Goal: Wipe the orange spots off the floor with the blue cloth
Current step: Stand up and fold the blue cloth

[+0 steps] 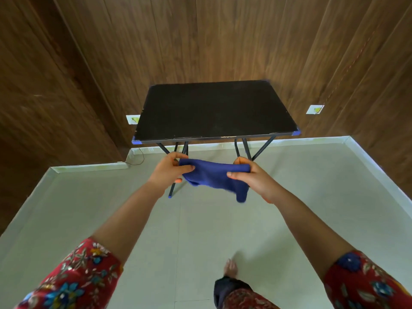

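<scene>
Dark blue soft cloth (214, 176) stretched in the air between both hands, above pale tiled floor (200, 230), near black folding table (216, 110). Left hand (170, 171) and right hand (253, 178) each pinch an end.

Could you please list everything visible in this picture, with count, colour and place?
Blue cloth: one, dark blue, held in the air in front of the table.
Folding table: one, black top with blue corner caps, dark legs, against the back wall.
Wall sockets: two, white, low on the wall either side of the table.
Wood panelling: brown, back and side walls.
Floor: pale grey-green tiles; no orange spots visible here.
Thin wire: one, along the left skirting.
Left hand: grips the cloth's left end.
Right hand: grips its right end.
Sleeves: two, red floral.
Bare foot: one, bottom centre.
</scene>
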The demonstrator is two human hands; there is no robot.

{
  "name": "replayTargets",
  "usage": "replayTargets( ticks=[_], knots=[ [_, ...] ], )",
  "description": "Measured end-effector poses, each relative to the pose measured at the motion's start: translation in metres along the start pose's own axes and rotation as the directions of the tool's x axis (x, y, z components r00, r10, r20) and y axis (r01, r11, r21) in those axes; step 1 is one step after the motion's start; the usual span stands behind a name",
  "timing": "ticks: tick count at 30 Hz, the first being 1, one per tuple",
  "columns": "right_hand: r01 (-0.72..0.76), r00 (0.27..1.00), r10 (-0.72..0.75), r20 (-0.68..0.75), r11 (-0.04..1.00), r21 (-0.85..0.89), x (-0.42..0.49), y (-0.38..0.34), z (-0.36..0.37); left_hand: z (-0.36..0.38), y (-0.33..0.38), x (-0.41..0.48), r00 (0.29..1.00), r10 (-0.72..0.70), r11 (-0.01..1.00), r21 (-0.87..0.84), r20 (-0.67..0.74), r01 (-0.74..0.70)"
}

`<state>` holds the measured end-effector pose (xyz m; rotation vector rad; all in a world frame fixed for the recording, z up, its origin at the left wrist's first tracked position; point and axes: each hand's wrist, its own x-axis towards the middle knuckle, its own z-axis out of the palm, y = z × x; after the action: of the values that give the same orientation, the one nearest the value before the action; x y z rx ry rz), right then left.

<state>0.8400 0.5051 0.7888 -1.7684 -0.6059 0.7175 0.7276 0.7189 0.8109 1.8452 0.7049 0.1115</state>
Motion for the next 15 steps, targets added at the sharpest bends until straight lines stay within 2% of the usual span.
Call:
replayTargets(
  ticks=[2,4,6,7,9,11,13,15],
  knots=[
    [-0.079,0.996,0.082,-0.03,0.993,0.092,0.017,0.004,-0.002,0.012,-0.003,0.006,0.974,-0.226,0.958,-0.178,0.002,0.223],
    [-0.09,0.992,0.095,-0.079,0.994,0.062,0.041,0.006,-0.005,0.025,-0.013,0.019,0.91,-0.402,0.855,-0.313,0.101,0.413],
    [-0.032,0.995,0.02,-0.094,0.991,-0.131,0.06,0.004,-0.007,0.035,-0.02,0.033,0.832,-0.502,0.724,-0.412,0.237,0.554],
    [0.031,0.995,-0.056,-0.083,0.959,-0.281,0.066,0.002,-0.007,0.039,-0.021,0.041,0.802,-0.518,0.665,-0.45,0.298,0.597],
    [0.183,0.977,-0.212,0.006,0.83,-0.527,0.082,-0.004,-0.007,0.046,-0.014,0.066,0.774,-0.476,0.54,-0.556,0.418,0.632],
    [0.334,0.942,-0.276,0.19,0.739,-0.585,0.09,-0.013,-0.001,0.047,0.0,0.086,0.784,-0.383,0.423,-0.661,0.489,0.619],
    [0.396,0.904,-0.212,0.371,0.742,-0.541,0.103,-0.015,-0.002,0.051,0.011,0.111,0.798,-0.385,0.43,-0.675,0.463,0.599],
    [0.315,0.91,-0.152,0.385,0.857,-0.408,0.119,-0.01,-0.013,0.055,0.016,0.13,0.801,-0.465,0.47,-0.661,0.378,0.585]
  ],
)
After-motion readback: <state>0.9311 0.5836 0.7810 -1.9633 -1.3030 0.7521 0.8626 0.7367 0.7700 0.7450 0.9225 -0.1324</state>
